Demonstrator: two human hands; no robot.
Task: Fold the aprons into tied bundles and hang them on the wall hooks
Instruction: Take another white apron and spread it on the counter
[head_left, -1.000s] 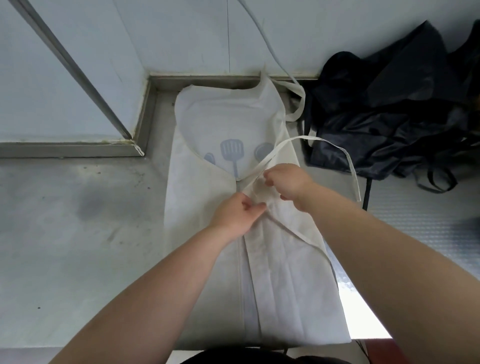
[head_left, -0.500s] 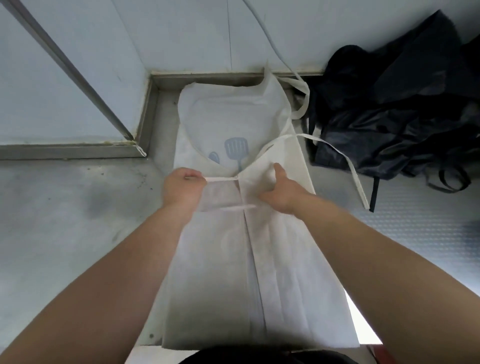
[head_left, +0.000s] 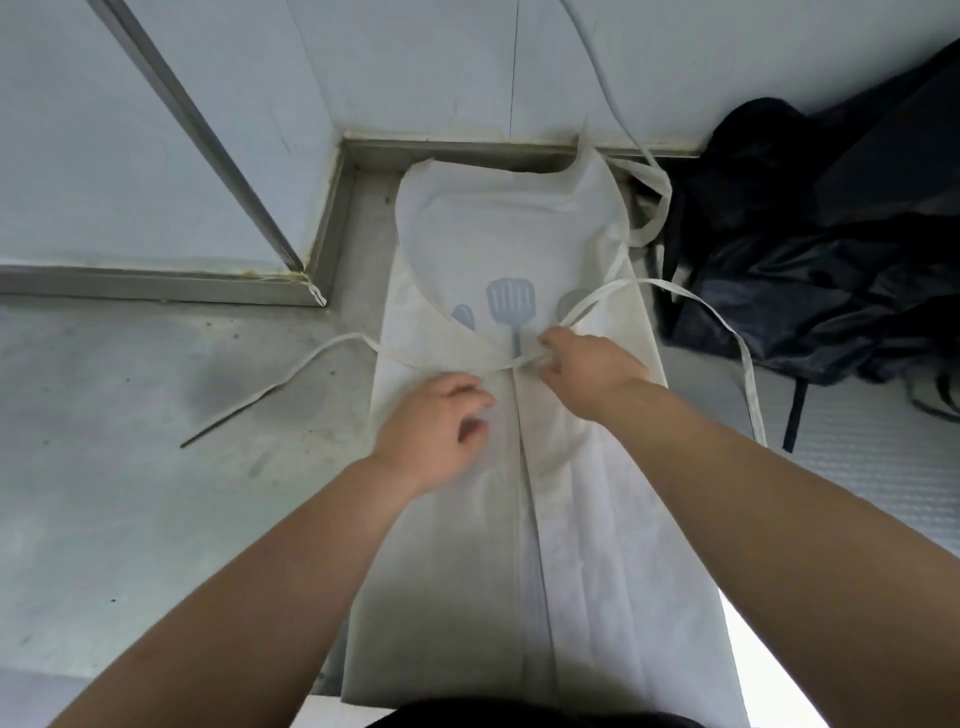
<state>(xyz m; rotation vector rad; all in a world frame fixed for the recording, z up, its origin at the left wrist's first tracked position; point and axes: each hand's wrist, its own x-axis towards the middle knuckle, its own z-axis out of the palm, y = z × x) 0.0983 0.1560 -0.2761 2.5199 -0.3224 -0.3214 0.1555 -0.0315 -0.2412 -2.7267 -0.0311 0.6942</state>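
The right hand (head_left: 587, 369) pinches the tie (head_left: 317, 356) in its fingers where it crosses the lengthwise-folded apron (head_left: 493, 234) at the middle seam, while the left hand (head_left: 431, 426) hovers just beside, loosely curled and empty.

both bare forearms reach forward from lower edge, converging toward centre. left hand (head_left: 431, 421) palm down, fingers loosely curled, slightly blurred. right hand (head_left: 587, 364) just ahead of it, wrist bent inward, fingertips pinching strap (head_left: 519, 362). hands near, not touching.
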